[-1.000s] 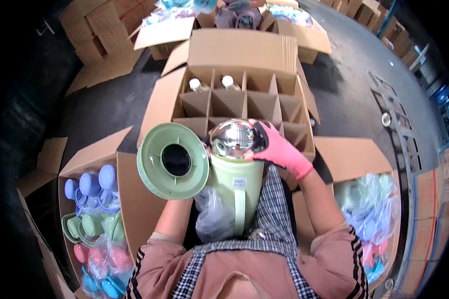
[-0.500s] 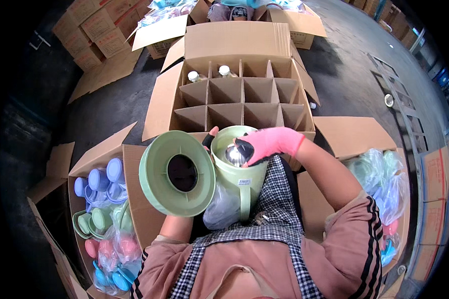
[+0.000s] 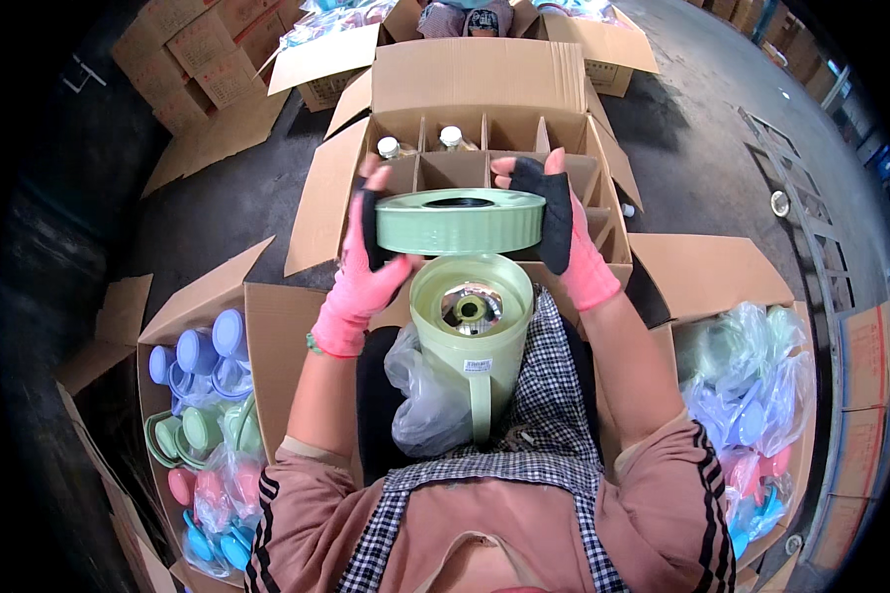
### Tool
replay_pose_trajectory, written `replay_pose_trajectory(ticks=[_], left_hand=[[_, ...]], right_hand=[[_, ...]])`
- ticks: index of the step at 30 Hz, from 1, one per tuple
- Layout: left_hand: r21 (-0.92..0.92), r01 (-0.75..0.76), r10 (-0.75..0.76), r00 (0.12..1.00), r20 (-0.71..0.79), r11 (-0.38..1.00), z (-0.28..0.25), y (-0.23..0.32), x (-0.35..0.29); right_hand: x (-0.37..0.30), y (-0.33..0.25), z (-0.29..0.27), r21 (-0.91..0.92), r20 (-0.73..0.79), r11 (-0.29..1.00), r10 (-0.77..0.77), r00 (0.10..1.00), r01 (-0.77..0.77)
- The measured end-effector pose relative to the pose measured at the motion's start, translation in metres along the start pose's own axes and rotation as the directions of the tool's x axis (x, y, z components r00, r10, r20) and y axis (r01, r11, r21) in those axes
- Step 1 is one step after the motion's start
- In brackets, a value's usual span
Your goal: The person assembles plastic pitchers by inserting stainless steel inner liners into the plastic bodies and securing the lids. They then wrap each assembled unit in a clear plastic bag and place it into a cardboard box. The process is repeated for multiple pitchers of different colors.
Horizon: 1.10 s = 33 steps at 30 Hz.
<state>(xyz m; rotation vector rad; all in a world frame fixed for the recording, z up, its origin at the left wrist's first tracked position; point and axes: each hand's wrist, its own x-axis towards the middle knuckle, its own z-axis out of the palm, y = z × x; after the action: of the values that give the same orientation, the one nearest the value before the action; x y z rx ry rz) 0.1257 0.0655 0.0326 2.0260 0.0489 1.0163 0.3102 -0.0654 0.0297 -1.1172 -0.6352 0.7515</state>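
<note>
A pale green round base piece (image 3: pixel 460 235), with a ribbed side and a dark round opening, is held level between my two palms. My left hand (image 3: pixel 363 267), in a pink and black glove with bare fingertips, presses its left side. Against its right side is my right hand (image 3: pixel 562 222), gloved the same way, fingers pointing up. Just below it, a pale green jug body (image 3: pixel 472 361) with a handle stands between my legs, mouth up. Inside the mouth sits a shiny silver liner (image 3: pixel 485 308) with a green ring at its centre. A crumpled clear plastic bag (image 3: pixel 420 400) lies against the jug.
A divided carton (image 3: pixel 478 74) stands in front, with two white-capped bottles (image 3: pixel 451 138) in its far cells. Open boxes at left (image 3: pixel 267 366) and right (image 3: pixel 707 272) hold bagged coloured plastic parts. A person (image 3: pixel 465 18) sits beyond the carton among more boxes.
My right hand has come out of the jug's mouth and taken the base piece's right side. The piece has moved from the left to over the jug and turned from tilted to level.
</note>
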Motion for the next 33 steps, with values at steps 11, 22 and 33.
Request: replay_pose_trajectory(ticks=[11, 22, 33], left_hand=[[-0.032, 0.178, -0.171, 0.971, 0.167, 0.983, 0.015, -0.013, -0.083], [0.067, 0.065, -0.075, 0.985, 0.154, 0.996, 0.015, -0.014, -0.069], [0.136, -0.187, 0.126, 0.923, 0.364, 0.973, 0.004, -0.010, -0.076]], right_hand=[[-0.066, 0.055, -0.021, -0.310, 0.211, 0.853, -0.368, 0.906, 0.419], [-0.058, 0.066, -0.026, -0.362, 0.272, 0.781, -0.434, 0.859, 0.509], [-0.085, 0.043, -0.052, -0.535, 0.625, 0.522, -0.283, 0.727, 0.664]])
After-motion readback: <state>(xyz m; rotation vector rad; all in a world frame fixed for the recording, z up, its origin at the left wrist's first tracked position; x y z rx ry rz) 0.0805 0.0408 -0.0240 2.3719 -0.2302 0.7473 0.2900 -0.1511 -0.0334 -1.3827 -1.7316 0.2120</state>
